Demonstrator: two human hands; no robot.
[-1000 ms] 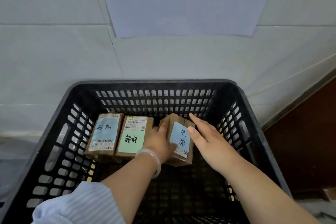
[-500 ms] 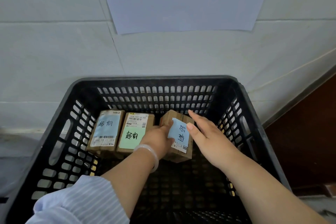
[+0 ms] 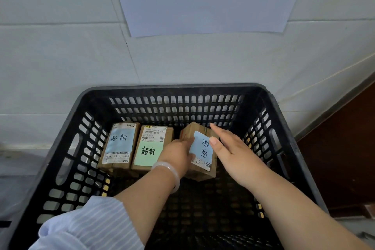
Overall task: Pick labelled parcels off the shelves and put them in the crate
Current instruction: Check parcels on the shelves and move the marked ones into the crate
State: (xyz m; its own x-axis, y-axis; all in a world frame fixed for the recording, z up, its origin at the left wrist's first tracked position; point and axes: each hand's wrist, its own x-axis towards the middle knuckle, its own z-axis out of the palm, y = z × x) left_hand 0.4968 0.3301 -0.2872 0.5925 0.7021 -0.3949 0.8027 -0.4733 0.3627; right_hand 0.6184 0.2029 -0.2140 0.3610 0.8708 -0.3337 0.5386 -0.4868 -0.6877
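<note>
A small brown cardboard parcel with a pale blue handwritten label (image 3: pixel 195 129) sits tilted inside the black perforated plastic crate (image 3: pixel 172 87). It is at 3 o'clock of two flat-lying parcels, one blue-labelled (image 3: pixel 119 144) and one green-labelled (image 3: pixel 151 148). The left hand (image 3: pixel 178 154) grasps its 9 o'clock edge. The right hand (image 3: pixel 229 148) lies against its 3 o'clock side with fingers straight and the thumb on the label. Whether the parcel touches the crate floor cannot be told. It looks light and stiff, best held by opposite side faces, since the paper label could slip or peel. Compared with half a second ago, parcel and hands have barely shifted.
</note>
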